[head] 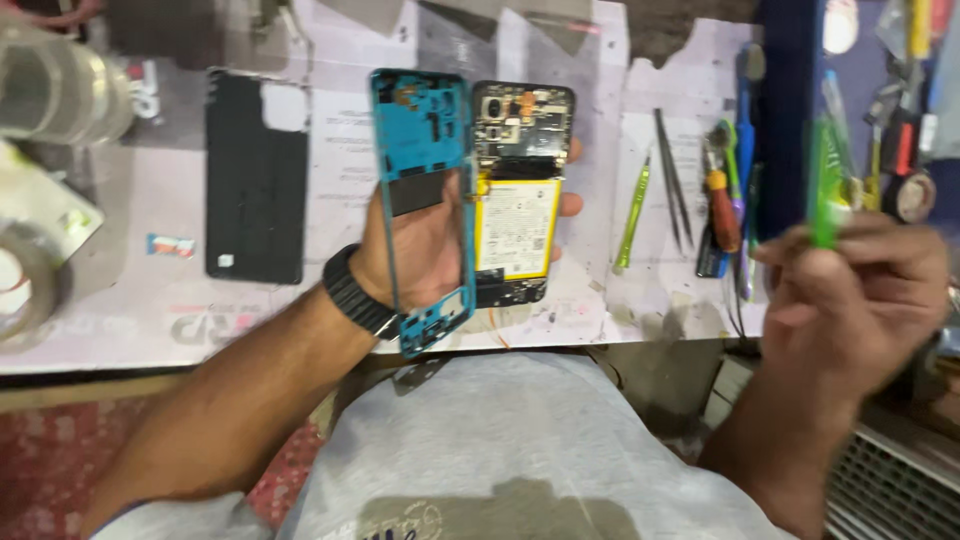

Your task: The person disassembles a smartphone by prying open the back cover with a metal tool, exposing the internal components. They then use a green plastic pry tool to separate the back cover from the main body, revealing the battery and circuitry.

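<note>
We are gripping the opened smartphone [512,190] and its teal frame [425,200] together in our left hand [420,245] above the bench, internals facing us for inspection, while our right hand [860,300] is pinching a green pry tool [825,185] upright.

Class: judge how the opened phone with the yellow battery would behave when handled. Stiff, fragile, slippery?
The opened phone probably stays stiff: the left hand holds it flat without sagging. Its bare circuit board looks fragile. The teal frame beside it seems thin and perhaps flexible.
</note>
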